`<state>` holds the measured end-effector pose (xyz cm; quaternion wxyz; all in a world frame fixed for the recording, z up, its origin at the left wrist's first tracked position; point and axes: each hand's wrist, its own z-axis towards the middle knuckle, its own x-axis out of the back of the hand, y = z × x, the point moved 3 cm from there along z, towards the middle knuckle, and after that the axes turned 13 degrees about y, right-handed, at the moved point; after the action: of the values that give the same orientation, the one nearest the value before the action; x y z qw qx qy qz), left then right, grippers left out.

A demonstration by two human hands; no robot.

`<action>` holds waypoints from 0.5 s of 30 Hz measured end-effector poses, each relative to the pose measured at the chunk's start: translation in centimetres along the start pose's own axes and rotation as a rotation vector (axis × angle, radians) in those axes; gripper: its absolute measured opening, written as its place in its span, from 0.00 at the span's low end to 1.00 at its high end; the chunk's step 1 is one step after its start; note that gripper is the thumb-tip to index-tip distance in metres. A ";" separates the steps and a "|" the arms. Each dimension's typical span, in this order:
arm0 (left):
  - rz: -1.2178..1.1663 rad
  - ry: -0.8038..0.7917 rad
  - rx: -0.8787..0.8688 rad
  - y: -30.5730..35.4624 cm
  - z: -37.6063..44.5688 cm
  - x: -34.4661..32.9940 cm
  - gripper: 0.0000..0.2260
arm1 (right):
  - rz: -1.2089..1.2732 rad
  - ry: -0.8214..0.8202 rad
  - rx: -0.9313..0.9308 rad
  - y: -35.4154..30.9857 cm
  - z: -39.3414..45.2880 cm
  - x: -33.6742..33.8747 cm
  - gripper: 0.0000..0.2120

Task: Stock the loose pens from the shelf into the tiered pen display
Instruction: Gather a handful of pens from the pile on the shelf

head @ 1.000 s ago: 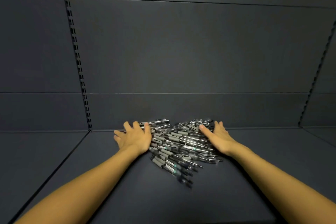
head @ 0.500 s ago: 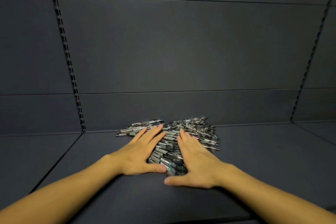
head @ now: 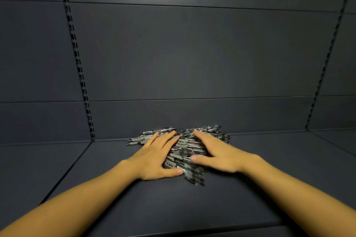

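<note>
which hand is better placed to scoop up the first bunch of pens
Probably the right hand: it lies flat on the middle of the pen pile, thumb over the near pens. The left hand rests mostly on the shelf along the pile's left edge.

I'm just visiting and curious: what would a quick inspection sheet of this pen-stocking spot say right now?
Surface: dark shelf, flat; bare in front of the pile.
Job's things: pile of loose pens heaped toward the back of the shelf; a few stick out at its left edge and near end. The tiered pen display is not in view.
Clutter: nothing seen.
Hands: left hand lies flat, fingers straight, on the left side of the pile; right hand lies flat on the right side, thumb pointing inward. Neither grips a pen.
Cables: nothing seen.
Surroundings: dark back panels; slotted uprights at left and right.
</note>
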<state>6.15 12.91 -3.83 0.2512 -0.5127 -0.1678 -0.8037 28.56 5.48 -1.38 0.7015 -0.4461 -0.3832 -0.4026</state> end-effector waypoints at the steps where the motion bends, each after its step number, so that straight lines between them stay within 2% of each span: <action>1: -0.005 0.001 -0.014 0.0 0.1 0.2 0.48 | 0.018 0.050 -0.019 0.3 0.2 0.7 0.45; 6: -0.051 -0.032 -0.103 0.0 1.6 1.5 0.49 | -0.118 0.202 -0.083 1.4 0.7 3.2 0.31; 10: -0.011 -0.174 -0.164 1.0 4.0 2.5 0.48 | -0.207 0.212 -0.179 2.4 0.6 3.9 0.28; 15: 0.207 -0.266 -0.208 2.5 6.3 3.0 0.45 | -0.238 0.246 -0.295 3.1 0.2 3.9 0.25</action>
<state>11.21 13.54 1.60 0.2538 -0.6519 -0.0621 -0.7119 32.82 5.60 1.22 0.6177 -0.4431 -0.2818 -0.5854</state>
